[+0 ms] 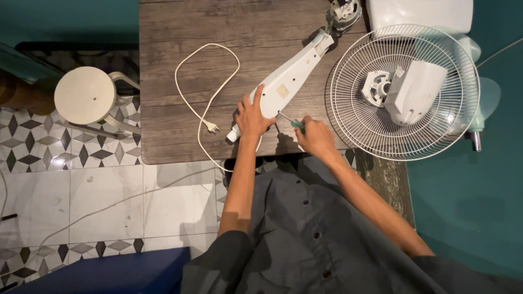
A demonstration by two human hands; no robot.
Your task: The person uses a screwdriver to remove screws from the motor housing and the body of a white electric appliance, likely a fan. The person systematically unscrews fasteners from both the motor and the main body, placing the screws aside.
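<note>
Slippage worries us: our left hand [251,115] pins the white fan housing [286,81] on the table [163,125], our right hand [315,137] grips the screwdriver [289,121], whose tip could skid off.

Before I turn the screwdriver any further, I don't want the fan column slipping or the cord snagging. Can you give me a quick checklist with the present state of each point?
1. Left hand pressing down on the white fan column: ok.
2. Right hand gripping the green-handled screwdriver: ok.
3. Screwdriver tip seated in a screw: cannot tell, too small to see.
4. Power cord plug lying loose on the wooden table, not in a socket: ok.
5. Fan grille apart from both hands: ok, though it overhangs the table's right edge.
</note>
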